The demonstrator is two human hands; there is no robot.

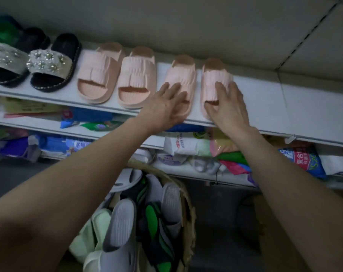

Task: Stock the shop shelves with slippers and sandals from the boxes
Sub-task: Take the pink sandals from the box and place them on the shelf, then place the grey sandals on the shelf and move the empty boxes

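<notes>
Two pairs of pink slippers stand side by side on the top white shelf (pixel 284 107). My left hand (pixel 166 105) lies flat with fingers spread on the toe end of one pink slipper (pixel 183 73) of the right-hand pair. My right hand (pixel 228 103) rests the same way on its partner (pixel 215 75), thumb at the toe opening. The other pink pair (pixel 115 75) stands untouched just to the left. Below my arms a woven basket (pixel 190 209) holds several slippers in grey, pale green and black-and-green.
A black pair with beaded straps (pixel 52 63) sits at the shelf's left end, with green items behind it. Lower shelves carry packaged goods in plastic wrappers (pixel 302 158). A grey wall rises behind the top shelf. Dark floor shows right of the basket.
</notes>
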